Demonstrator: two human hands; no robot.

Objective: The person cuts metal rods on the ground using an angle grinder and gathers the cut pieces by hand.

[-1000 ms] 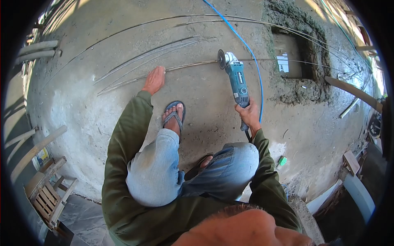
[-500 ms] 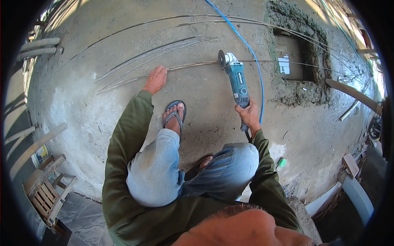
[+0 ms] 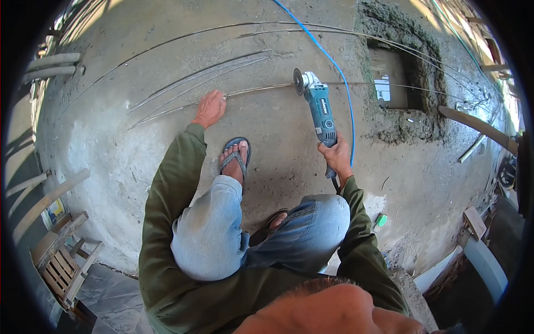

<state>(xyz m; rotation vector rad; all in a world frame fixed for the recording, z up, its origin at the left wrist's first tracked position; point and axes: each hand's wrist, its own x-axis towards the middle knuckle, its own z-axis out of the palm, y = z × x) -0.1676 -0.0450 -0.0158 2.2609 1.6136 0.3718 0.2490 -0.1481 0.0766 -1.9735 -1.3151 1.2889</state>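
My right hand (image 3: 337,156) is wrapped round the rear of a teal angle grinder (image 3: 322,111). The grinder's dark disc (image 3: 298,82) stands on edge at a long steel rod (image 3: 258,89); whether it has cut into the metal I cannot tell. My left hand (image 3: 210,108) is closed on the same rod, left of the disc and beyond my sandalled foot (image 3: 234,157). Several cut rods (image 3: 194,78) lie beside and beyond that hand.
A blue cable (image 3: 332,60) curves past the grinder's right side. Longer rods (image 3: 183,42) arc across the concrete floor. At right is a square pit (image 3: 392,62) with a rough mortar rim, near a wooden pole (image 3: 478,127). A green cap (image 3: 381,220) lies by my right knee.
The view has shifted very slightly. Both hands, the grinder and the rod keep the same places relative to each other.
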